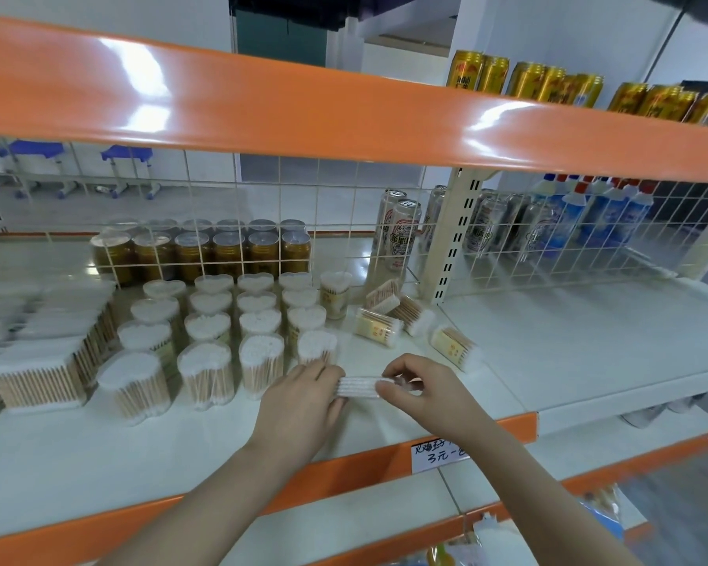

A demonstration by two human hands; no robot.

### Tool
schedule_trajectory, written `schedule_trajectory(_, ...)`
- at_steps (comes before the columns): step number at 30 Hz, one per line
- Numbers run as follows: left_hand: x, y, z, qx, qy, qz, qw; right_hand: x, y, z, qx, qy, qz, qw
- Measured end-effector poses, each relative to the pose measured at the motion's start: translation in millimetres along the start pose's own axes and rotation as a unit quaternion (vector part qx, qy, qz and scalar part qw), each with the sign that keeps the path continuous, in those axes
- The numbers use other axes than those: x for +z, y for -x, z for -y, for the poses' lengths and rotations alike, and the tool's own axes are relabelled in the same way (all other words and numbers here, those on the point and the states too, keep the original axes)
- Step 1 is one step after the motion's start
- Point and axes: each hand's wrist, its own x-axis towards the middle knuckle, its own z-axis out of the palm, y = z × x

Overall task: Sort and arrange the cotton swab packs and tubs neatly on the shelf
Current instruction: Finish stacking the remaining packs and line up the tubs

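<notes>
Both hands hold one small cotton swab pack (358,386) just above the white shelf (589,353), its white tips facing up. My left hand (303,396) grips its left end and my right hand (415,388) pinches its right end. Left of the hands, several clear heart-shaped tubs of swabs (238,328) stand in rows. Further left lie stacked flat swab packs (41,361). Behind the hands, several loose small packs (379,326) lie scattered and tilted, and one tub (335,294) stands apart at the back.
A wire grid (262,206) backs the shelf, with cans (397,234) behind it. An orange upper shelf edge (344,112) hangs overhead. A price label (438,453) sits on the orange front edge. The right shelf bay holds nothing in front of its grid.
</notes>
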Motion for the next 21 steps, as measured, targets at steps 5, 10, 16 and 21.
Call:
schedule_trajectory(5, -3.0, 1.9, 1.9, -0.01, -0.006, -0.001, 1.0, 0.8, 2.5, -1.7, -0.021, -0.025, 0.0, 0.999)
schedule_trajectory(10, -3.8, 4.9, 3.5, -0.042, 0.018, -0.007, 0.999, 0.9, 2.7, -5.2, -0.042, 0.017, 0.022, 0.999)
schedule_trajectory(16, -6.6, 2.6, 0.1, -0.131, 0.069, 0.018, 0.989, 3.8, 2.8, -6.2, -0.015, 0.007, 0.024, 1.0)
schedule_trajectory(21, -6.7, 1.5, 2.0, -0.158, 0.129, 0.028, 0.979, 4.5, 4.6, -2.4, 0.006, -0.028, 0.027, 0.999)
